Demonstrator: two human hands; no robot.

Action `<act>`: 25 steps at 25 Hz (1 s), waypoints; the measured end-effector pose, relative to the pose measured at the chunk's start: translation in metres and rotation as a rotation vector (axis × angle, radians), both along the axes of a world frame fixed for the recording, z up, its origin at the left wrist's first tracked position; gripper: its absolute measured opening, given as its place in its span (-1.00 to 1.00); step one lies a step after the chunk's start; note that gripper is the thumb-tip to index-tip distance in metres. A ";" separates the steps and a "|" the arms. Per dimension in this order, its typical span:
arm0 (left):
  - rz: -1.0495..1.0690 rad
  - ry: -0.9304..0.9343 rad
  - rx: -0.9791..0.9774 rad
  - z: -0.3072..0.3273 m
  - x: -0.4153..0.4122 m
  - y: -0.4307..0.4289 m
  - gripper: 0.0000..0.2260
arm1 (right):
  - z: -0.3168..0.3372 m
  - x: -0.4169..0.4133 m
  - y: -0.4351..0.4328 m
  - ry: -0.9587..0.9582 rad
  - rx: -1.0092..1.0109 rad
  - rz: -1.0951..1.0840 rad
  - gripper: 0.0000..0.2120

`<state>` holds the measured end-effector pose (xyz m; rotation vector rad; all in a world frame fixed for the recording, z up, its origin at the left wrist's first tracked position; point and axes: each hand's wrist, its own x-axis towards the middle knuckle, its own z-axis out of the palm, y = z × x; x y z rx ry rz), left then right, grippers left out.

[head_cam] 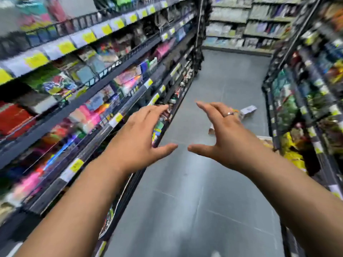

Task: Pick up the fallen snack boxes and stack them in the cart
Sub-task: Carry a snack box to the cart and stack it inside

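1. Head view: the left hand (137,138) and right hand (228,140) reach forward over the aisle, fingers spread and holding nothing. The right hand wears a ring (229,114).
2. A snack box (248,110) lies on the grey floor (185,201) beyond the right hand, near the right shelves (306,108). A second box (211,129) is partly hidden behind that hand.
3. The left shelves (111,101) are blurred and crowd the aisle's other side.

Both forearms (278,182) bare to the frame edge. On the right hand (229,135), one plain silver-coloured band ring (228,114), worn low on a finger. The left hand (140,140) is bare.
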<state>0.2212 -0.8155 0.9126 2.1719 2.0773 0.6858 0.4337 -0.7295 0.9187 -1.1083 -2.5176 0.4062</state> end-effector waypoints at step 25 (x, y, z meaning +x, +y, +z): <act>-0.270 0.013 -0.144 -0.038 0.111 0.501 -0.20 | -0.054 0.160 0.434 0.007 -0.217 -0.457 -0.06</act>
